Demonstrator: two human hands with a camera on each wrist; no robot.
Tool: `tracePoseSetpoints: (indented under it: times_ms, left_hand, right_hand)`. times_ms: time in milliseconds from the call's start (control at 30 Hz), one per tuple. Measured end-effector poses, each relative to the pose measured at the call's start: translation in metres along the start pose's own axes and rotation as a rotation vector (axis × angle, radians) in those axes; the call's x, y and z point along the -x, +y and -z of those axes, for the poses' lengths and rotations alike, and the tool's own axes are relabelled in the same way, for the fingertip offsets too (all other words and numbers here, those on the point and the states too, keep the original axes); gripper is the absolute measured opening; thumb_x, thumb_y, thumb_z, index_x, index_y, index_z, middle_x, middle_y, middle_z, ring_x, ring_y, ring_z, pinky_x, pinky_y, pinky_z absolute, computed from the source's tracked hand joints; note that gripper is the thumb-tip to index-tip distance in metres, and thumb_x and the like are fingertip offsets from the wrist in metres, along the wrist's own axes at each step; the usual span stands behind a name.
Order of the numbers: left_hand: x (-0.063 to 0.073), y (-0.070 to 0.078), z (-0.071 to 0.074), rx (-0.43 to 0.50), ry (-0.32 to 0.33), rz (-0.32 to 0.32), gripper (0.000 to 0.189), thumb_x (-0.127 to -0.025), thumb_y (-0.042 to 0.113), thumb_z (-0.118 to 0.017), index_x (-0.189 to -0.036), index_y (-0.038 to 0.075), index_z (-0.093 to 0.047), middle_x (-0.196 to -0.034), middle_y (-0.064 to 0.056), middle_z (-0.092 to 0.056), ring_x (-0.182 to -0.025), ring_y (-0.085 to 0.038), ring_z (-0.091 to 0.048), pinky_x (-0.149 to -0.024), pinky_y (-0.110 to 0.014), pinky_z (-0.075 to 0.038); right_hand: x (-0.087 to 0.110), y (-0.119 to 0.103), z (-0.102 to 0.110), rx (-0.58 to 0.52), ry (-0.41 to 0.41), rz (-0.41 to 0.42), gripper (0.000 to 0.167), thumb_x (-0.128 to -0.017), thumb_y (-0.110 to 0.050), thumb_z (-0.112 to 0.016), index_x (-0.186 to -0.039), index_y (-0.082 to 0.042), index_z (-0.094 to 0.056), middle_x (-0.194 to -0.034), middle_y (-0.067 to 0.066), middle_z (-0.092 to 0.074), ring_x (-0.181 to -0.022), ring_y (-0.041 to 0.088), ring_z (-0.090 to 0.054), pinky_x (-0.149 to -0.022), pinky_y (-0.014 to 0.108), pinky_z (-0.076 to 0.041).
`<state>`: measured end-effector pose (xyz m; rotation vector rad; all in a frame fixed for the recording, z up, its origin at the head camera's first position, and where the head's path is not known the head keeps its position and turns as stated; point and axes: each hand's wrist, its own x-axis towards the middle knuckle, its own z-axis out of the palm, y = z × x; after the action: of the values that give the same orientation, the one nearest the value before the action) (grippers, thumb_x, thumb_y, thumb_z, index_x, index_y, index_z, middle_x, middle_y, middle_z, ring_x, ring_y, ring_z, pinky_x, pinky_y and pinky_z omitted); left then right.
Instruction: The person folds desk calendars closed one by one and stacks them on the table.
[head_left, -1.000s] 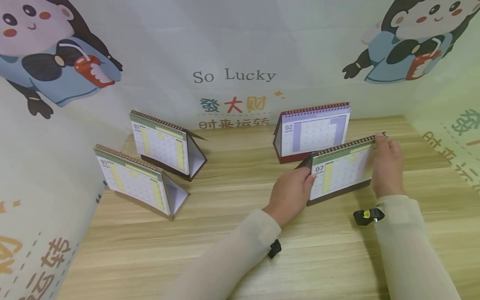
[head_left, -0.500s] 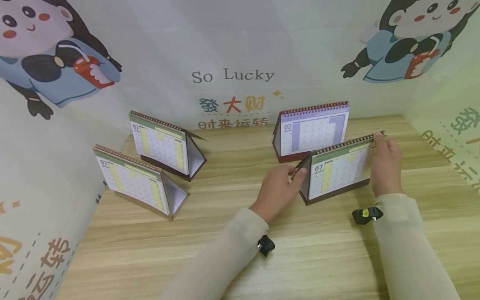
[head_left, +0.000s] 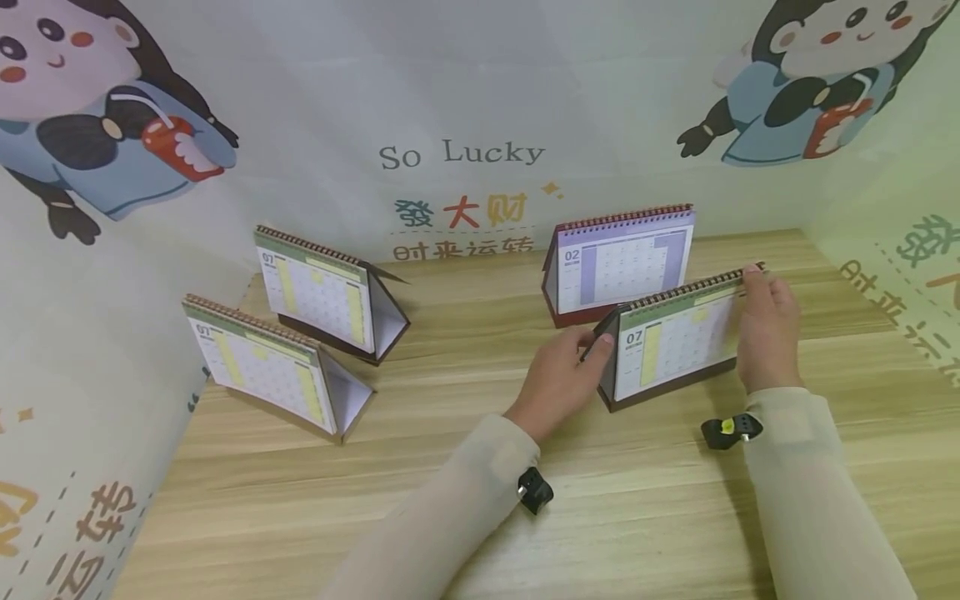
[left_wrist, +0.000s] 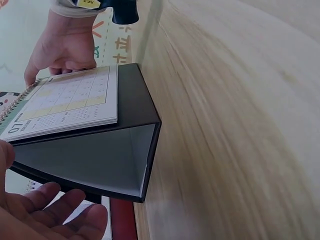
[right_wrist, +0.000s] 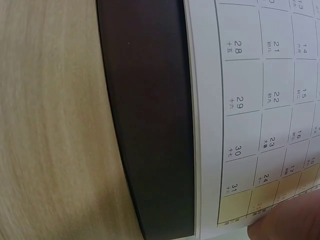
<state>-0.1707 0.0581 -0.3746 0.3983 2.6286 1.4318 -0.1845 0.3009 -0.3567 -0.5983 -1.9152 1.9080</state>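
A desk calendar [head_left: 675,346] with a green header, yellow columns and the number 07 stands as a tent on the wooden table, right of centre. At its left end is my left hand [head_left: 558,379], thumb by the near side and fingers at the back panel; the left wrist view shows the dark stand's [left_wrist: 140,95] hollow inside between them. My right hand [head_left: 768,333] holds the upper right corner, thumb on the spiral binding, other fingers partly hidden behind. Close behind stands a purple desk calendar [head_left: 622,262] marked 02, on a red base.
Two more green-headed 07 calendars stand on the left, one farther back [head_left: 315,292] and one nearer [head_left: 258,362], both angled. Printed sheets [head_left: 465,83] with cartoon figures wall the table [head_left: 450,492] at back and sides.
My left hand has slid left from the calendar's front edge to its open end and back panel. The right hand keeps its place at the corner, and the calendar stays almost still.
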Motion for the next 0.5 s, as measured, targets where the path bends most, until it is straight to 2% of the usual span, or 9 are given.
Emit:
tracePoseSetpoints:
  times_ms: [100, 167, 333, 500]
  left_hand:
    - [-0.002, 0.000, 0.000, 0.012, 0.002, -0.006, 0.049, -0.104, 0.046, -0.045, -0.129, 0.007, -0.060, -0.128, -0.006, -0.063, -0.116, -0.017, -0.058, -0.096, -0.035, -0.048]
    - [-0.003, 0.001, 0.000, 0.015, -0.008, -0.011, 0.049, -0.104, 0.045, -0.045, -0.129, 0.006, -0.060, -0.128, -0.006, -0.063, -0.115, -0.017, -0.058, -0.096, -0.036, -0.048]
    - [-0.006, 0.005, 0.000, 0.034, -0.041, -0.009, 0.051, -0.105, 0.050, -0.039, -0.126, 0.008, -0.062, -0.115, -0.002, -0.066, -0.098, -0.014, -0.058, -0.087, -0.033, -0.049]
    - [-0.010, 0.014, 0.000, 0.124, -0.066, 0.027, 0.057, -0.103, 0.060, -0.031, -0.114, 0.015, -0.064, -0.102, 0.003, -0.067, -0.089, -0.014, -0.059, -0.079, -0.034, -0.048]
  right_hand:
    - [0.000, 0.001, 0.001, 0.016, -0.005, -0.004, 0.041, -0.100, -0.054, -0.050, -0.091, -0.014, -0.049, -0.090, 0.001, -0.039, -0.079, 0.012, -0.033, -0.064, 0.025, -0.025]
    - [0.000, 0.001, 0.001, 0.007, -0.002, -0.012, 0.041, -0.100, -0.053, -0.051, -0.090, -0.013, -0.049, -0.089, 0.001, -0.040, -0.078, 0.012, -0.033, -0.064, 0.024, -0.026]
    - [0.000, 0.002, 0.000, -0.005, -0.002, -0.018, 0.042, -0.100, -0.053, -0.051, -0.089, -0.012, -0.050, -0.089, 0.001, -0.041, -0.079, 0.012, -0.033, -0.065, 0.024, -0.026]
    - [-0.001, 0.001, 0.001, -0.005, -0.007, -0.014, 0.042, -0.100, -0.053, -0.050, -0.089, -0.013, -0.049, -0.089, 0.001, -0.038, -0.081, 0.011, -0.032, -0.065, 0.025, -0.024]
